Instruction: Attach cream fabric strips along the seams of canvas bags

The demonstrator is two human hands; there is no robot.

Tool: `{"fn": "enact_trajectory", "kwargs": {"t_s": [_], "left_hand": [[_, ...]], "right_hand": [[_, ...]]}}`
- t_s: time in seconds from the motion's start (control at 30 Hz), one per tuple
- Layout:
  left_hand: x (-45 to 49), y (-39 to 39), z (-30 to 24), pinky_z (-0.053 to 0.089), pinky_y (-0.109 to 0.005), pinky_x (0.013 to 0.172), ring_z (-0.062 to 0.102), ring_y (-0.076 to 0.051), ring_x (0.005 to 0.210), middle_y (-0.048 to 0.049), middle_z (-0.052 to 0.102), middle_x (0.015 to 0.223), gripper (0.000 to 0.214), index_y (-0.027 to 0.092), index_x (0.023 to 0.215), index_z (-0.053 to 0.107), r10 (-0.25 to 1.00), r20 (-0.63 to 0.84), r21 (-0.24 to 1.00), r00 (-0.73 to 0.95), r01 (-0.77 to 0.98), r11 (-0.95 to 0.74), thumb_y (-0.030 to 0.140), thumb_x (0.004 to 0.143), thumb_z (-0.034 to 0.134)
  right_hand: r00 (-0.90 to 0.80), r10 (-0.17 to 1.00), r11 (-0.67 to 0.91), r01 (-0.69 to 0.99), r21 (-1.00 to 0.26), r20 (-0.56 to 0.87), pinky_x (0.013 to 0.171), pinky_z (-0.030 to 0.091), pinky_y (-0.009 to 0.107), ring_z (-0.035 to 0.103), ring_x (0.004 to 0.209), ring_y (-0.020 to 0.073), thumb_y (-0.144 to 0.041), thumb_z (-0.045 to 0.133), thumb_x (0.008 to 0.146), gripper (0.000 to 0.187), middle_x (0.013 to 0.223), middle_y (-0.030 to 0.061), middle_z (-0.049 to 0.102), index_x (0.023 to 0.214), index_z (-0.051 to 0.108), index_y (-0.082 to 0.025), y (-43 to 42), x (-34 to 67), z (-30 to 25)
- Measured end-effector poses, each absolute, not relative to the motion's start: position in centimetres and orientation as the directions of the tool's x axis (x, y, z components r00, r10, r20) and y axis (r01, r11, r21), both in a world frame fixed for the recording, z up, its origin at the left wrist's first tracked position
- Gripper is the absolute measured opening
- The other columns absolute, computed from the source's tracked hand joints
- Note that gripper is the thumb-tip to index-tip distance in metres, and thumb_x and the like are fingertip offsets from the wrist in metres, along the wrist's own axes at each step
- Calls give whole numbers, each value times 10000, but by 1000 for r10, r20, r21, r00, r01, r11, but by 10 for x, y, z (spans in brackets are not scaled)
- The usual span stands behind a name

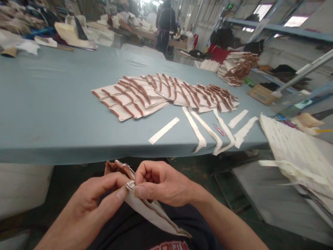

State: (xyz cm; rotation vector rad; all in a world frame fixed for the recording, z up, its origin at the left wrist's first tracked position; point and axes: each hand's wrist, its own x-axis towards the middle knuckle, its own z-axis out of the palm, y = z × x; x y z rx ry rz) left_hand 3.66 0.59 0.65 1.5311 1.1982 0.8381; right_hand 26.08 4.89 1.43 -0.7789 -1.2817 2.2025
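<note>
Just in front of the tabletop (65,118), over the lap, I have the fabric piece (153,213) in both hands, off the table and slanting down toward the lower right. From my remote view, the left hand (87,199) pinches its pale edge between thumb and forefinger. The right hand (166,184) sits just beside it, thumb and curled forefinger pressed together on the same folded spot. Brown lining shows at the upper end of the piece.

Beyond the hands, I see a fanned row of pale pieces (165,91) with brown edging, overlapping each other across the tabletop. Nearer the front edge lie a short straight strip (163,131), several long white strips (195,127) and, between two of those, a slim pink tool (219,129) I cannot identify. Farther right I make out a stacked bundle (238,67) and a cardboard box (262,94) near it.
</note>
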Motion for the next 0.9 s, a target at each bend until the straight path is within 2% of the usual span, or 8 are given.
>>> {"fn": "enact_trajectory", "kwargs": {"t_s": [0.2,0.4,0.53,0.7,0.9], "left_hand": [[41,11,6,596,-228,697,729,-212,697,-9,763,735,447,279,742,798,964,-50,972,261,235,-13,616,1009,680],[37,5,4,614,-272,710,758,-244,739,-40,828,840,387,268,771,814,968,-82,967,238,255,19,573,985,709],[38,5,5,597,-261,707,765,-234,753,-26,817,818,319,279,797,826,965,-69,963,252,268,-1,540,960,740],[43,4,5,601,-268,707,745,-226,745,-28,795,784,362,269,723,801,971,-60,962,233,273,-6,538,958,742],[43,4,4,627,-292,736,757,-239,738,-35,819,803,292,273,799,838,962,-95,965,257,260,26,497,955,736]], "right_hand": [[-730,645,-435,-106,-894,-227,565,398,192,483,607,59,-585,1008,747,578,712,-86,592,880,620,-178,53,264,17],[-654,737,-176,54,-983,-168,571,407,198,499,632,74,-541,939,860,464,734,-73,596,910,651,-180,49,268,31],[-674,721,-189,35,-981,-163,568,412,200,496,624,74,-580,924,862,492,730,-74,588,906,635,-185,48,269,31],[-668,728,-179,33,-983,-155,563,396,196,481,637,77,-608,916,863,513,738,-73,572,918,630,-185,47,269,24],[-669,720,-196,60,-979,-185,547,387,198,477,619,80,-583,887,896,480,735,-68,577,901,616,-186,46,272,23]]}}
